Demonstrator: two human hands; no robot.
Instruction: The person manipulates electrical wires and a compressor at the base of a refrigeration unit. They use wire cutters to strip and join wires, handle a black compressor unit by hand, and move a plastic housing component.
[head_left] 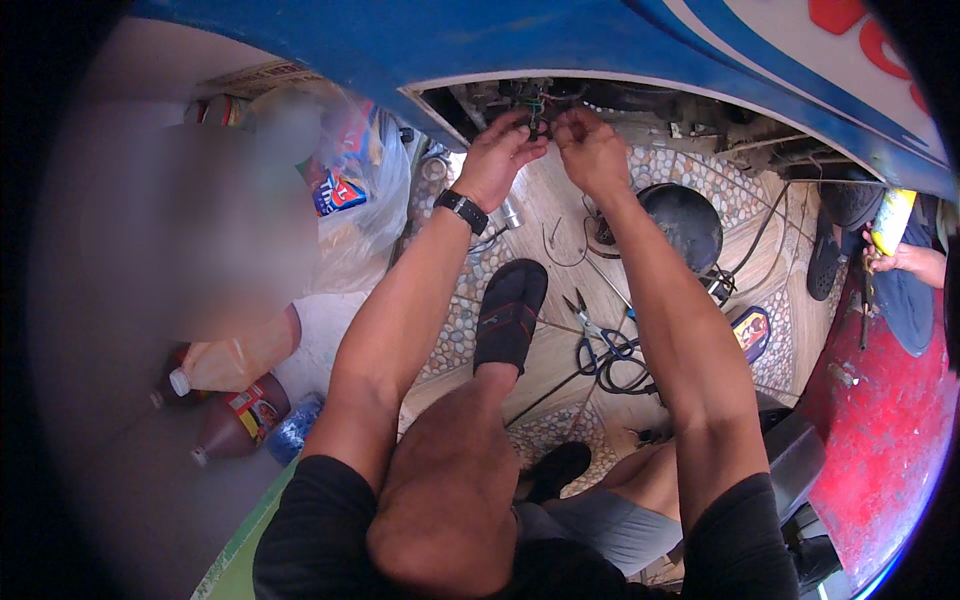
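At the far middle, the fingertips of the left hand [497,160] and right hand [592,155] are bent in close to each other beside a small cluster of thin wires [536,105], at the lower opening of a blue cabinet [400,45]. A dark piece shows between them, but I cannot tell which hand, if either, has it pinched.

The thin strands look likely to break or pull loose if tugged sideways, and the cramped, shadowed gap could hide a wrong contact. The opening's edge might scrape knuckles if a hand slips. Loose cable near the sandalled foot [512,315] could snag if the leg shifts.

The cabinet's skin is smooth and glossy, its underside dark and grimy. A dark strap [462,212] circles the left wrist. Right of the hands stands a rounded black metal vessel [682,228]; nearer lies a pointed tool [590,322] with looped handles. Rounded pebbles [470,300] border wood-grained flooring. On the left are a crinkled clear bag [385,205] and plastic bottles [240,418]; on the right, a scuffed red surface [885,450].
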